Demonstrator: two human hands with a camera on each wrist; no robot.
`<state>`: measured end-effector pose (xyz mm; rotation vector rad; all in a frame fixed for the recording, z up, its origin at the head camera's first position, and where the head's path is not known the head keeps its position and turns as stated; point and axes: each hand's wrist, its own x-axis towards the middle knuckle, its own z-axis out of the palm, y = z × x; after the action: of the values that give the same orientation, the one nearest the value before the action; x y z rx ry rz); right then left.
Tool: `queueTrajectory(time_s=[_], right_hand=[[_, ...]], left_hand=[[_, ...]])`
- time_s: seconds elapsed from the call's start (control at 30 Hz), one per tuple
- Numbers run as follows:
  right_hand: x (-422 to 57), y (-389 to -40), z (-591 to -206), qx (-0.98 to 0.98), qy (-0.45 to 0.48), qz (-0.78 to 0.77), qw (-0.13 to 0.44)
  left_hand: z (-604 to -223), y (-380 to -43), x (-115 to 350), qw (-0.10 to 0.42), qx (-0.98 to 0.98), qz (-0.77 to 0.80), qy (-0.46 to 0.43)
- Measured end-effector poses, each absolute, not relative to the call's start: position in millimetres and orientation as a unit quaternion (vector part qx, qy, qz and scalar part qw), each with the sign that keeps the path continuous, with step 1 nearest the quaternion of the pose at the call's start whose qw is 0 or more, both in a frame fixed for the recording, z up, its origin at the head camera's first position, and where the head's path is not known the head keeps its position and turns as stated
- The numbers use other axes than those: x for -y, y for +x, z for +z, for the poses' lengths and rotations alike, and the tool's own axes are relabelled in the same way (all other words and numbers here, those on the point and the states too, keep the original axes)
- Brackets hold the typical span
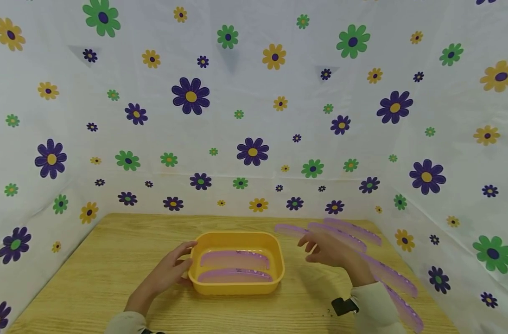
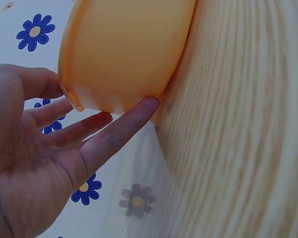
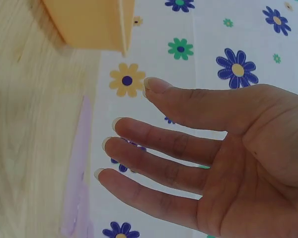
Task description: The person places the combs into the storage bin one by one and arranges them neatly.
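A yellow plastic basin stands mid-table, with two purple translucent combs lying lengthwise in it, one behind the other. My left hand is at the basin's left end; in the left wrist view, its fingers touch the rim and outer wall and look mostly straight. To the right of the basin, my right hand hovers over the table, fingers loosely bent. The right wrist view shows the palm and fingers holding nothing. More purple combs lie around and behind the right hand, partly hidden by it and the forearm.
The wooden table is enclosed behind and at both sides by a white flower-print sheet. Several combs lie at the table's back right and along its right side. A black band is at the right wrist.
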<state>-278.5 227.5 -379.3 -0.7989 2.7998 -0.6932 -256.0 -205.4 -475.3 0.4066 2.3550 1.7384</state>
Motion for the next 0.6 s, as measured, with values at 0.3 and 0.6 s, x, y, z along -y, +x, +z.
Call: queueTrajectory(time_s=[0.3,0.6], right_hand=[[-262,-271,-390,-0.928,-0.273,-0.242,0.077],[-287,-264,-396,-0.924,-0.27,-0.254,0.089]], left_hand=[[-478,-258,206,0.091,-0.794,0.585,0.138],[-477,-258,206,0.089,-0.798,0.58,0.134]])
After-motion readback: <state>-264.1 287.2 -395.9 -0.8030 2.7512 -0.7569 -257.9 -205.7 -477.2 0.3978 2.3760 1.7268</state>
